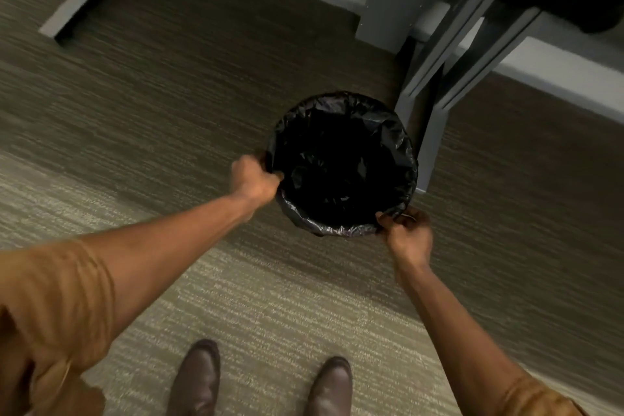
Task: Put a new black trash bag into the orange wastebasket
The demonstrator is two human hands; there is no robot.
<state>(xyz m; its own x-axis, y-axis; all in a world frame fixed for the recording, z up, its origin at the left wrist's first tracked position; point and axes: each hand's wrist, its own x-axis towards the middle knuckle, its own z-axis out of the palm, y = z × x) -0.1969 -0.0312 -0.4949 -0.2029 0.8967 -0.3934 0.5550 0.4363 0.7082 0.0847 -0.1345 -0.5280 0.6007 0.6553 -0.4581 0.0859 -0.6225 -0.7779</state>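
Head view: black trash bag (341,165) lining the wastebasket, both hands' fingers (273,176) pinching its folded-over rim

Black trash bag (344,165) hides wastebasket's orange entirely; shoes (199,378) cut off at btm edge, sleeve (60,297) blurred.

Both forearms are bare; the left sleeve (57,294), a tan or mustard fabric, is pushed up past the elbow and creased in folds; the right sleeve (540,397) is the same colour, showing only at the near right corner; on the feet are brown shoes (199,378), probably leather, smooth and round-toed, side by side at the near edge.
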